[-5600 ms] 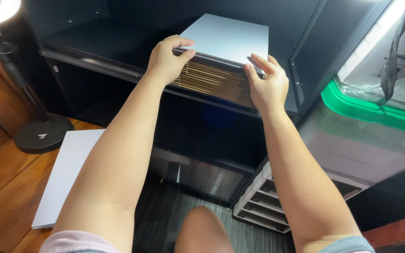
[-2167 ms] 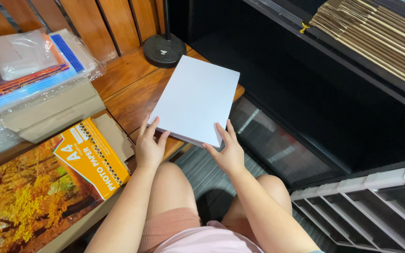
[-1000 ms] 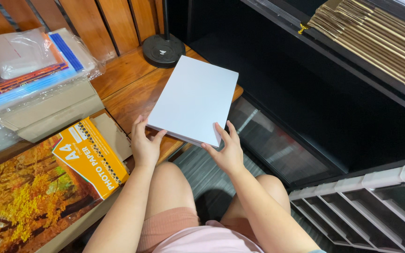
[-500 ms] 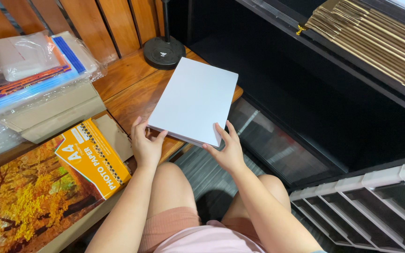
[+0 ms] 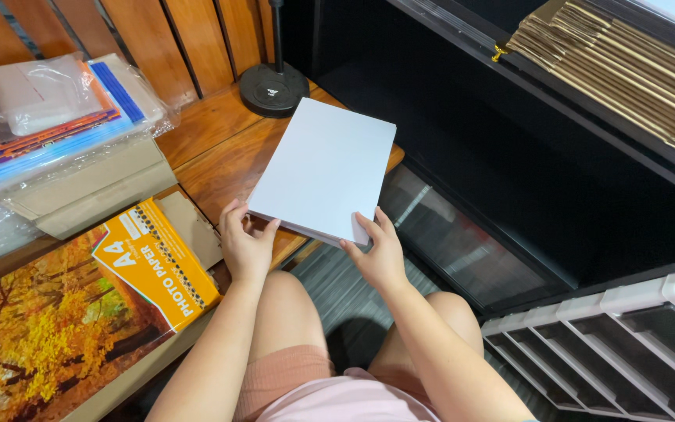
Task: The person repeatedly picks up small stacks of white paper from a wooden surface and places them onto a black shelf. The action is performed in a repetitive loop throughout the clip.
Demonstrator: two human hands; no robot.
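**White sheets gripped over the edge of a wooden platform**

A slatted wooden wall (image 5: 150, 39) backs a low wooden platform (image 5: 220, 148), and a tall black shelving unit (image 5: 509, 172) fills the view from twelve o'clock round to three. On its upper shelf, at about one o'clock, lies a stack of brown cardboard pieces (image 5: 626, 70). White plastic drawers (image 5: 634, 344) sit at four o'clock. At eight o'clock rests a large photo-paper pack with an autumn-tree print (image 5: 48, 328), and above it, at ten o'clock, a bundle of coloured sheets wrapped in clear plastic (image 5: 48, 109) lies on a flattened cardboard box (image 5: 95, 195). A round black stand base (image 5: 273, 87) sits at twelve o'clock.

At the centre is the stack of white paper (image 5: 326, 168) — it lies on the platform with its right part over the edge, its near end raised slightly. The person's left hand (image 5: 245, 246) pinches the near left corner, thumb on top, fingers beneath. The right hand (image 5: 378, 254) closes on the near right corner the same way.

The likely trouble is the grip itself: only the near corners are held, so loose sheets could fan apart or slide off the far end if the stack tilts — and the overhanging side could sag and spill toward the floor.
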